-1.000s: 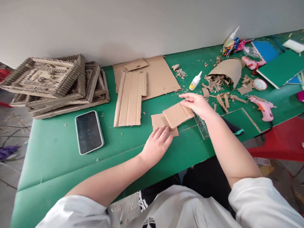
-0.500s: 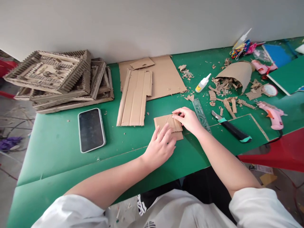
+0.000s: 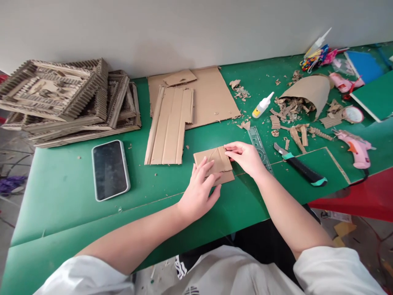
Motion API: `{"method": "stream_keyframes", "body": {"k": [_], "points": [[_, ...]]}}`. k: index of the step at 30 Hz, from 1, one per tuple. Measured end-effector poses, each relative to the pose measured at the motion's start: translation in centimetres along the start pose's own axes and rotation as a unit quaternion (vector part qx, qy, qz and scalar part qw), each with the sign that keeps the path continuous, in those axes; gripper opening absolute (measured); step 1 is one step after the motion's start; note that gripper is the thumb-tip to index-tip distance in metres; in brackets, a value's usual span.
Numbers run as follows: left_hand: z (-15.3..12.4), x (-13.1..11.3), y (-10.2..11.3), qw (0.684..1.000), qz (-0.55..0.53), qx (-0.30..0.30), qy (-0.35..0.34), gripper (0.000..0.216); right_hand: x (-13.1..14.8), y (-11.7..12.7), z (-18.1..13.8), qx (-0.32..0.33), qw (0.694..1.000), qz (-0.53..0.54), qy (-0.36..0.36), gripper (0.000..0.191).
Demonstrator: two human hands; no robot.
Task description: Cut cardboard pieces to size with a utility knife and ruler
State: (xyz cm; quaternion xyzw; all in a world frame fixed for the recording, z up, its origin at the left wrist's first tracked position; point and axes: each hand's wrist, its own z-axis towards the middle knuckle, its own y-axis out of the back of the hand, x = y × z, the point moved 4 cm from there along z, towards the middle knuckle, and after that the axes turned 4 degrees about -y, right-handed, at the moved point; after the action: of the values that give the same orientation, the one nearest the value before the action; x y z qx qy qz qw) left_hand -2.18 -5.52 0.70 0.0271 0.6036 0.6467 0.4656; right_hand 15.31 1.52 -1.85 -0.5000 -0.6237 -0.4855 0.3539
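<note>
A small cardboard piece lies on the green table, partly covering a second cardboard piece whose front edge shows. My left hand rests over both, fingers spread and fingertips touching the upper piece. At the upper right edge my right hand pinches the upper piece between thumb and fingers. Just right of that hand is a clear green ruler, partly hidden by the wrist. Farther right lies a utility knife with its blade out.
Corrugated cardboard frames are stacked at the left, behind a phone. Larger cardboard sheets lie at the back. A glue bottle, cardboard scraps and a pink glue gun are at the right. A red chair stands beside the table.
The view has shifted slightly to the right. My right fingertips have slid from the upper piece's top toward its right edge. My left hand still lies on the cardboard, its fingers slightly shifted.
</note>
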Motion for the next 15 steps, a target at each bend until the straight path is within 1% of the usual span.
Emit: {"method": "stream_keyframes", "body": {"k": [3, 5, 8, 9, 11, 12, 13, 15], "points": [[0.1, 0.3, 0.5, 0.996, -0.081, -0.023, 0.031, 0.021, 0.3, 0.0, -0.3, 0.000, 1.000, -0.013, 0.010, 0.020], [0.2, 0.3, 0.5, 0.993, -0.111, -0.030, 0.040, 0.022, 0.6, -0.2, -0.5, -0.003, 1.000, -0.013, 0.018, 0.019], [0.1, 0.3, 0.3, 0.991, -0.128, -0.032, 0.037, 0.023, 1.0, -0.5, -0.9, -0.005, 0.999, 0.033, 0.022, 0.020], [0.1, 0.3, 0.3, 0.990, -0.131, -0.031, 0.034, 0.023, 1.0, -0.6, -0.9, -0.004, 0.998, 0.055, 0.018, 0.023], [0.1, 0.4, 0.3, 0.989, -0.138, -0.040, 0.025, 0.022, 1.1, -0.5, -1.1, -0.003, 0.996, 0.094, 0.005, 0.037], [0.2, 0.6, 0.4, 0.988, -0.141, -0.059, 0.023, 0.022, 1.1, -0.3, -1.1, -0.005, 0.994, 0.109, 0.004, 0.046], [0.2, 0.9, 0.7, 0.985, -0.145, -0.092, 0.022, 0.024, 1.3, -0.1, -1.2, -0.009, 0.993, 0.121, 0.014, 0.053], [0.4, 1.8, 1.6, 0.970, -0.153, -0.186, 0.026, 0.034, 1.8, 0.4, -1.6, -0.023, 0.989, 0.135, 0.060, 0.060]]}}
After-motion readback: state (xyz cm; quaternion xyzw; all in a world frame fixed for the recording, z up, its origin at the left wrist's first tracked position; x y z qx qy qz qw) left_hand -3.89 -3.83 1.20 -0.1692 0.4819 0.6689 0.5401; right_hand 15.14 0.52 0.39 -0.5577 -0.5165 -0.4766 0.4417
